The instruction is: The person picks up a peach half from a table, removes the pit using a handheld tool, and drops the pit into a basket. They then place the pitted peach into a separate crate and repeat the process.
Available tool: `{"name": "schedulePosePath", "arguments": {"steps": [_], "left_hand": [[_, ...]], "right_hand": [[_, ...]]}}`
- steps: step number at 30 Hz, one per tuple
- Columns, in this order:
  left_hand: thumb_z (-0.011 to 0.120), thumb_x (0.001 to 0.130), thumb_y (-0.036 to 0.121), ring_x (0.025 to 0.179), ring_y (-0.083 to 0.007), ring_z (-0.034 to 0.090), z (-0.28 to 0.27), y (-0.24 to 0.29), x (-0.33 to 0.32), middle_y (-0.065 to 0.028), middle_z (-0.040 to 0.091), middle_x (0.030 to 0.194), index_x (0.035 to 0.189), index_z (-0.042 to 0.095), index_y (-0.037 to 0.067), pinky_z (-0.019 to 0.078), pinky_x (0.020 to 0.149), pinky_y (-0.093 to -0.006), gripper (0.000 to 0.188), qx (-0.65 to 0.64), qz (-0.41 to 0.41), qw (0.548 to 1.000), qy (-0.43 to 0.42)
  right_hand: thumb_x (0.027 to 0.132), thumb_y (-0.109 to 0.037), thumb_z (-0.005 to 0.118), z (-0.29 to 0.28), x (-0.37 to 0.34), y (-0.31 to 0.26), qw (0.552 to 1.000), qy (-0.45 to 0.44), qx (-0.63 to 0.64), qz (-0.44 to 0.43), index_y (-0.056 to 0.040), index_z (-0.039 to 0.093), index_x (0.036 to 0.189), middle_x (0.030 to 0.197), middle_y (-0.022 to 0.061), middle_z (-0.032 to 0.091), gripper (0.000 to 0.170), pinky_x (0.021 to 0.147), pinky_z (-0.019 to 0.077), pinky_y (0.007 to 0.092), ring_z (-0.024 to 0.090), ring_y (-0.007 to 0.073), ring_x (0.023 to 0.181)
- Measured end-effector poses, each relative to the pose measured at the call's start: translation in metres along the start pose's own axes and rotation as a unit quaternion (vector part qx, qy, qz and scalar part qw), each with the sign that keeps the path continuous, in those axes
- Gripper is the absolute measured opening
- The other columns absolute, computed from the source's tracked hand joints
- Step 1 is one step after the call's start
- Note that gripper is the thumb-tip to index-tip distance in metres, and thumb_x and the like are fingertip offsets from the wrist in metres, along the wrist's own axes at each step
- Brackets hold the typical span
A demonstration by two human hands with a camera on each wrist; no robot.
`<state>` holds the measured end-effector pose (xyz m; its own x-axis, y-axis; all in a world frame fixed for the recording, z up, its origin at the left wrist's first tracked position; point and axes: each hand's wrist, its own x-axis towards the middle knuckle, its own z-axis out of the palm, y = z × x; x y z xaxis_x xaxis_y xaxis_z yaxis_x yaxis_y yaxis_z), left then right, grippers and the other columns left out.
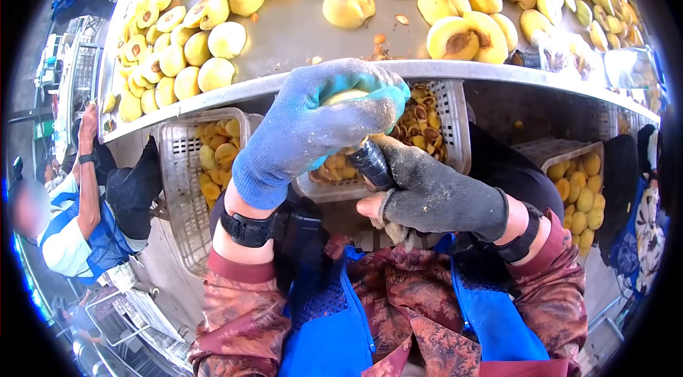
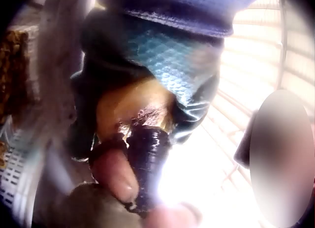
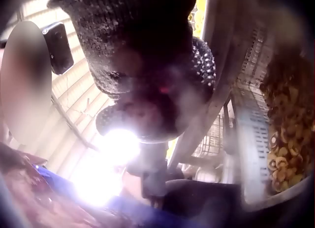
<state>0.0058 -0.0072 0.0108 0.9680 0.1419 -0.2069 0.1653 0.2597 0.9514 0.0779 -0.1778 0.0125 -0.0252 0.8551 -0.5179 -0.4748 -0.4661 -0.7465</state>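
Near side of the tabletop [image 1: 299, 35]: right hand [image 1: 448, 195] grips a black-wrapped handle [image 1: 371, 165], end against the yellow fruit [image 2: 128, 105] clasped in the left hand [image 1: 320, 121] by the tabletop's edge, probably to steady it against pressure. Crate [image 1: 456, 117] of fruit pieces under the tabletop, likely for easy reach; fruit halves [image 1: 447, 41] farther, on top.

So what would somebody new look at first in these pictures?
Probably the yellow fruit heaped on the shiny metal table, at the top of the head view. Next, in the middle, the blue-gloved left hand gripping one fruit, and the grey-gloved right hand holding a black handle up to it.
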Motion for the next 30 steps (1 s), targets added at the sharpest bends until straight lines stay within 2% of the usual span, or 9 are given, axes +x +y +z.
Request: {"name": "schedulePosePath", "arguments": {"steps": [1, 4, 7, 13, 16, 19, 23, 26, 30], "left_hand": [[0.066, 0.087, 0.011, 0.097, -0.0286, 0.067, 0.000, -0.001, 0.000, -0.0209, 0.065, 0.108, 0.105, 0.062, -0.006, 0.0572, 0.084, -0.0409, 0.025, 0.018, 0.001, 1.000, 0.001], [0.067, 0.088, 0.014, 0.097, -0.0273, 0.067, 0.002, 0.004, -0.001, -0.0201, 0.065, 0.108, 0.104, 0.062, -0.007, 0.0568, 0.085, -0.0392, 0.026, 0.063, -0.061, 0.996, 0.020], [0.065, 0.089, 0.016, 0.095, -0.0259, 0.067, 0.004, 0.005, -0.002, -0.0197, 0.066, 0.106, 0.104, 0.062, -0.006, 0.0567, 0.084, -0.0378, 0.027, 0.056, -0.070, 0.995, 0.045], [0.063, 0.090, 0.022, 0.089, -0.0247, 0.068, 0.012, -0.002, -0.006, -0.0194, 0.066, 0.104, 0.105, 0.061, -0.005, 0.0576, 0.077, -0.0347, 0.031, -0.052, 0.005, 0.995, 0.087], [0.060, 0.092, 0.029, 0.088, -0.0252, 0.068, 0.011, -0.001, -0.009, -0.0197, 0.066, 0.104, 0.107, 0.060, -0.005, 0.0582, 0.074, -0.0342, 0.037, -0.048, 0.034, 0.996, 0.068], [0.058, 0.093, 0.035, 0.085, -0.0254, 0.068, 0.015, -0.007, -0.011, -0.0198, 0.066, 0.103, 0.111, 0.059, -0.006, 0.0585, 0.073, -0.0345, 0.045, -0.067, 0.097, 0.990, 0.079], [0.056, 0.093, 0.042, 0.087, -0.0264, 0.068, 0.020, -0.005, -0.011, -0.0201, 0.065, 0.105, 0.117, 0.056, -0.006, 0.0585, 0.073, -0.0354, 0.053, -0.106, 0.073, 0.986, 0.105], [0.049, 0.095, 0.051, 0.089, -0.0275, 0.067, 0.023, -0.009, -0.009, -0.0202, 0.064, 0.106, 0.120, 0.054, -0.006, 0.0586, 0.073, -0.0367, 0.062, -0.106, 0.089, 0.985, 0.103], [0.042, 0.096, 0.057, 0.090, -0.0290, 0.066, 0.021, -0.012, -0.001, -0.0204, 0.063, 0.106, 0.121, 0.053, -0.005, 0.0589, 0.072, -0.0383, 0.068, -0.114, 0.084, 0.985, 0.099]], "right_hand": [[0.086, -0.003, 0.066, 0.002, 0.000, -0.002, 0.999, 0.015, -0.032, 0.005, -0.0050, 0.044, 0.128, 0.077, 0.0004, 0.057, 0.047, 0.052, 0.0454, 0.0220, 0.056, 0.0066, 0.060], [0.087, 0.000, 0.064, 0.004, 0.014, 0.025, 0.975, 0.060, -0.128, -0.173, -0.0045, 0.038, 0.138, 0.074, 0.0009, 0.058, 0.058, 0.051, 0.0456, 0.0225, 0.057, 0.0080, 0.057], [0.087, -0.002, 0.065, 0.006, 0.007, 0.016, 0.996, -0.007, 0.081, -0.044, -0.0038, 0.044, 0.129, 0.073, 0.0017, 0.058, 0.048, 0.050, 0.0452, 0.0227, 0.057, 0.0088, 0.056], [0.088, -0.011, 0.065, 0.006, -0.001, -0.004, 0.976, -0.091, 0.196, 0.040, -0.0077, 0.049, 0.097, 0.069, -0.0005, 0.051, 0.019, 0.046, 0.0417, 0.0195, 0.052, 0.0061, 0.053], [0.087, -0.009, 0.064, 0.002, -0.002, 0.001, 0.945, -0.162, 0.285, 0.022, -0.0068, 0.048, 0.099, 0.071, -0.0001, 0.050, 0.020, 0.047, 0.0394, 0.0196, 0.050, 0.0063, 0.056], [0.085, -0.007, 0.063, 0.008, -0.003, 0.004, 0.921, -0.150, 0.358, 0.023, -0.0054, 0.047, 0.101, 0.075, 0.0007, 0.051, 0.022, 0.050, 0.0390, 0.0196, 0.050, 0.0074, 0.059], [0.085, -0.006, 0.063, 0.006, -0.003, 0.009, 0.860, -0.229, 0.457, -0.001, -0.0037, 0.046, 0.103, 0.078, 0.0008, 0.051, 0.025, 0.054, 0.0409, 0.0198, 0.052, 0.0086, 0.063], [0.085, -0.008, 0.064, 0.007, -0.006, 0.003, 0.871, -0.207, 0.445, 0.006, -0.0042, 0.048, 0.101, 0.077, 0.0012, 0.052, 0.023, 0.054, 0.0416, 0.0207, 0.052, 0.0087, 0.063], [0.086, -0.010, 0.065, 0.003, -0.004, -0.003, 0.942, -0.131, 0.310, -0.006, -0.0041, 0.050, 0.100, 0.075, 0.0022, 0.055, 0.021, 0.054, 0.0431, 0.0215, 0.054, 0.0087, 0.062]]}}
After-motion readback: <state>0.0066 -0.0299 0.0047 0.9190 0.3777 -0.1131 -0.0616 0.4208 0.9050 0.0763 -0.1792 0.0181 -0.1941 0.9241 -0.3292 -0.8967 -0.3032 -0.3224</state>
